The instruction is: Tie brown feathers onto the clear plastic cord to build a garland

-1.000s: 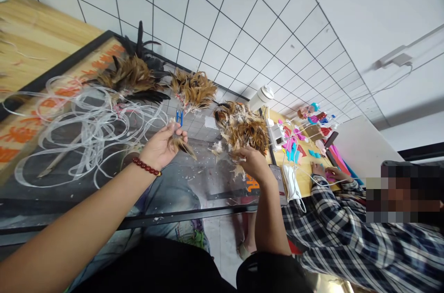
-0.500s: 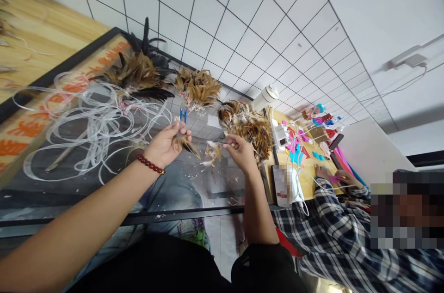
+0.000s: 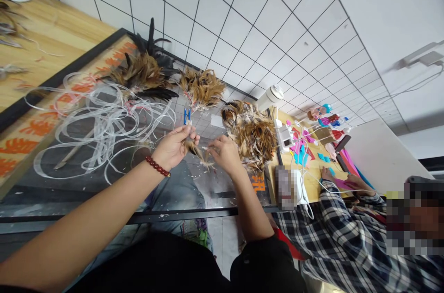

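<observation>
your left hand (image 3: 172, 149) pinched one feather tuft (image 3: 194, 149); your right hand (image 3: 225, 152) curled close, hold unclear; three feather piles (image 3: 203, 87) lay near.

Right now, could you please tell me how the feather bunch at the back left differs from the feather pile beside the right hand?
The back-left bunch has long black feathers among the brown; the pile is brown with pale fluff.
The bunch has a tall feather sticking up, while the pile lies in a lower, broader heap.
Both include brown feathers.
</observation>
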A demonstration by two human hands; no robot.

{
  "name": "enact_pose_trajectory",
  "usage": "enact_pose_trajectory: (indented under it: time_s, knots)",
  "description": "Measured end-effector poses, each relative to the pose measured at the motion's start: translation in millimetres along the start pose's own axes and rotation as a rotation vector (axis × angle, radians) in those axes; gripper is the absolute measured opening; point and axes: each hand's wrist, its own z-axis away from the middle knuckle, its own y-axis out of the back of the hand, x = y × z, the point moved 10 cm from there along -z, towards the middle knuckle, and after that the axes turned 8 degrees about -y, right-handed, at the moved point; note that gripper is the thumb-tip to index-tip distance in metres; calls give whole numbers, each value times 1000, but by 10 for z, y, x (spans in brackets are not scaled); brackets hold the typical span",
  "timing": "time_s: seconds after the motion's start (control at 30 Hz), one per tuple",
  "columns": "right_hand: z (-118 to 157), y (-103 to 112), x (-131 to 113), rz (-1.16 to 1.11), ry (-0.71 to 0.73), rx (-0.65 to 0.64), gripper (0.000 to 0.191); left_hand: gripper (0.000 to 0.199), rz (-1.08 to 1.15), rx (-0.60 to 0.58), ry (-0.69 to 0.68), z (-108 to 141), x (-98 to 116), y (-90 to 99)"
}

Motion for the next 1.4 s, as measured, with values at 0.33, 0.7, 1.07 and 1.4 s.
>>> enact_pose_trajectory:
  time_s: [0.33, 0.7, 1.07, 1.4]
  knots:
    - [-38, -61, 47, -1149, -206, 57, 18, 22, -251, 49, -130, 28, -8, 34]
    - [15, -184, -113, -1370, -285, 147, 29, 27, -179, -2, -46, 62, -159, -34]
    - [122, 339, 185, -416, 5, 114, 14, 12, 28, 90, -201, 9, 293, 22]
    - [160, -107, 63, -73, -242, -1, 19, 16, -1, 74, -192, 3, 207, 13]
